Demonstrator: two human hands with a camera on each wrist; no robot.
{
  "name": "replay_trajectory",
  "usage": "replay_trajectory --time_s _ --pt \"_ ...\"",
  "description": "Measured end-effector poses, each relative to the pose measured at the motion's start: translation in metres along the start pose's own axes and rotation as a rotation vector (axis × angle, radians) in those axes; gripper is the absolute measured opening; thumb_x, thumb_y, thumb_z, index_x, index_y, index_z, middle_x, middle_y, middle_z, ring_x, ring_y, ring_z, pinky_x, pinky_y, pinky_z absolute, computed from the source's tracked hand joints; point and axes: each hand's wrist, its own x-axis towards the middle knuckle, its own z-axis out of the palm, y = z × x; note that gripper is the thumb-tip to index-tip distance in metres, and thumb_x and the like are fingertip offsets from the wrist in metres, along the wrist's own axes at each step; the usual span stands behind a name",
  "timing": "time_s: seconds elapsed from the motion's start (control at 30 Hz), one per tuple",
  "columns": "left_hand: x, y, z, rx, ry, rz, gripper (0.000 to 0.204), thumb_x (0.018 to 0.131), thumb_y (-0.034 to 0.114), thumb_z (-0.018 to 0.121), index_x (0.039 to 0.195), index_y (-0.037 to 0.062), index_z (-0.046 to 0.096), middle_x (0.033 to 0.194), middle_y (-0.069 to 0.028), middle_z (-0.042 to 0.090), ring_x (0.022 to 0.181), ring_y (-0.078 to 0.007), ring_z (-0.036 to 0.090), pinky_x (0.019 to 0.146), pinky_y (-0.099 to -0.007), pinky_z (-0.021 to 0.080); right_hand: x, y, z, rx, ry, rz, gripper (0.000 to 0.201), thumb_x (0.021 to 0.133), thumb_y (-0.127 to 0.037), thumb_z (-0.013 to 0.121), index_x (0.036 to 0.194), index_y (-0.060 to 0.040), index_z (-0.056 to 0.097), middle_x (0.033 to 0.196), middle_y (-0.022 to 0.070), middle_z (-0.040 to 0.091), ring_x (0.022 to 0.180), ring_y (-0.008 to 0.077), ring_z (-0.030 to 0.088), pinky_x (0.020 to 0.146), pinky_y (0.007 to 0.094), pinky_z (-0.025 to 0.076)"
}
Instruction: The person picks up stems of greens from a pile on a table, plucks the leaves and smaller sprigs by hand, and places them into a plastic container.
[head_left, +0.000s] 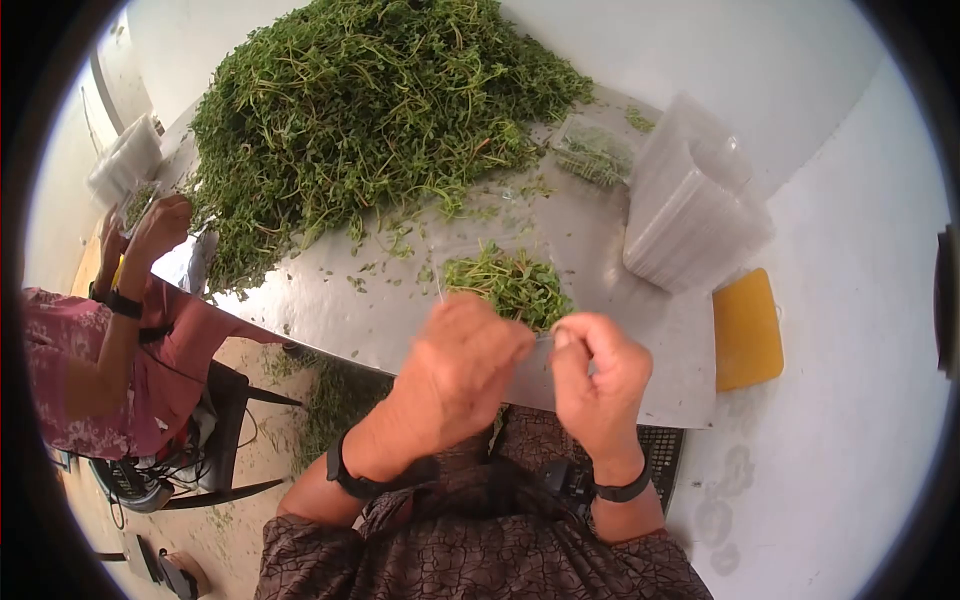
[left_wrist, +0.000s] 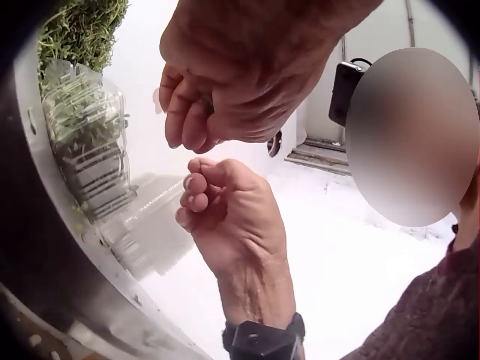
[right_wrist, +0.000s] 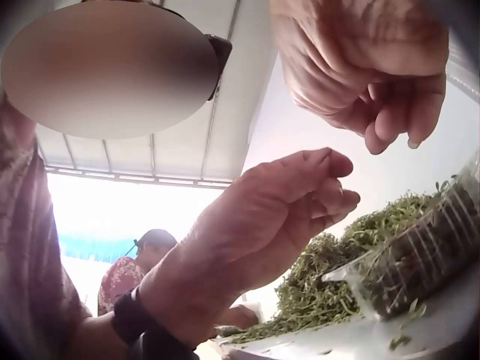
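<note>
My left hand [head_left: 462,350] is raised over the near edge of the table, its fingers curled round a small bit of green leaf [left_wrist: 206,100]. Close to its right, my right hand [head_left: 602,368] has its thumb and index tip together; nothing shows between them. The two hands face each other with a narrow gap between the fingertips. Just beyond them stands a clear plastic box [left_wrist: 101,184], filled with leafy green sprigs [head_left: 505,282]. The hands overlap its near side in the head view.
A large heap of greens [head_left: 370,120] covers the back of the metal table [head_left: 590,260]. At right are a filled clear box [head_left: 595,150] and a tall stack of plastic boxes [head_left: 690,200], near a yellow seat [head_left: 748,330]. Another person [head_left: 110,370] sits at left, holding a box.
</note>
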Motion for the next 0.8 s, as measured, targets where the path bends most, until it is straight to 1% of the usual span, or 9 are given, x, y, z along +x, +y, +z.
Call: replay_trajectory --time_s 0.07,0.13,0.17,0.23,0.27,0.33,0.37,0.53,0.8 --pt "0.009 -0.011 0.003 0.006 0.041 -0.018 0.019 0.074 -0.004 0.066 0.092 0.0020 0.063 0.073 -0.0111 0.057 0.073 -0.0323 0.058 0.082 -0.0418 0.048 0.013 0.009 0.002 -0.054 -0.007 0.033 0.001 0.085 0.001 0.061 0.086 0.0004 0.062 0.071 0.0148 0.062 0.058 0.0297 0.060 0.053 0.0338 0.047" --pt "0.013 -0.023 0.008 0.032 0.015 -0.154 0.022 0.078 -0.002 0.066 0.100 0.0023 0.064 0.089 -0.0138 0.063 0.087 -0.0339 0.062 0.091 -0.0452 0.047 0.025 0.027 0.012 -0.122 0.061 -0.027 0.003 0.086 -0.002 0.065 0.088 0.0006 0.063 0.074 0.0167 0.064 0.060 0.0310 0.061 0.056 0.0365 0.048" --pt "0.014 -0.024 0.011 0.032 0.017 -0.152 0.022 0.078 -0.002 0.066 0.100 0.0023 0.064 0.089 -0.0138 0.063 0.087 -0.0339 0.062 0.091 -0.0452 0.047 0.030 0.030 0.012 -0.205 0.023 -0.059 0.009 0.086 -0.004 0.067 0.094 0.0004 0.066 0.084 0.0177 0.068 0.073 0.0338 0.065 0.064 0.0379 0.051" --pt "0.017 -0.027 0.016 0.119 0.076 -0.186 0.031 0.081 -0.003 0.063 0.112 0.0005 0.065 0.118 -0.0165 0.064 0.113 -0.0360 0.059 0.107 -0.0489 0.040 0.034 0.038 0.011 -0.259 0.034 -0.134 0.013 0.085 -0.004 0.067 0.097 0.0003 0.067 0.090 0.0174 0.069 0.082 0.0350 0.065 0.071 0.0389 0.052" --pt "0.016 -0.029 0.014 0.119 0.077 -0.186 0.031 0.081 -0.003 0.063 0.112 0.0005 0.065 0.118 -0.0165 0.064 0.113 -0.0360 0.059 0.107 -0.0489 0.040 0.036 0.040 0.011 -0.311 0.045 -0.204 0.016 0.085 -0.004 0.067 0.101 0.0002 0.067 0.097 0.0171 0.070 0.090 0.0363 0.065 0.078 0.0399 0.052" --pt "0.007 -0.035 0.005 0.129 0.013 -0.223 0.039 0.082 0.000 0.064 0.120 0.0016 0.063 0.134 -0.0186 0.057 0.128 -0.0354 0.052 0.115 -0.0520 0.029 0.035 0.045 0.004 -0.308 0.017 -0.179 0.019 0.084 -0.005 0.068 0.103 0.0002 0.068 0.102 0.0168 0.070 0.097 0.0366 0.064 0.084 0.0405 0.051" --pt "0.001 -0.037 0.002 0.127 0.011 -0.227 0.039 0.082 0.000 0.064 0.120 0.0016 0.063 0.134 -0.0186 0.057 0.128 -0.0354 0.052 0.115 -0.0520 0.029 0.033 0.046 0.001 -0.305 -0.012 -0.154 0.022 0.084 -0.005 0.068 0.105 0.0002 0.068 0.107 0.0165 0.070 0.103 0.0369 0.062 0.090 0.0411 0.049" --pt "-0.015 -0.034 -0.004 0.253 -0.211 -0.111 0.037 0.083 0.011 0.069 0.118 0.0003 0.063 0.127 -0.0198 0.059 0.125 -0.0381 0.051 0.112 -0.0553 0.032 0.025 0.039 -0.003 -0.340 -0.209 -0.216 0.023 0.083 -0.007 0.069 0.105 0.0004 0.067 0.107 0.0146 0.070 0.106 0.0339 0.061 0.093 0.0430 0.047" --pt "-0.011 -0.028 -0.006 0.218 -0.282 -0.128 0.037 0.091 0.025 0.062 0.119 0.0003 0.064 0.128 -0.0190 0.060 0.125 -0.0370 0.052 0.114 -0.0549 0.030 0.028 0.035 -0.001 -0.453 -0.318 -0.299 0.022 0.085 -0.012 0.069 0.104 -0.0010 0.068 0.107 0.0123 0.070 0.113 0.0332 0.057 0.102 0.0502 0.039"
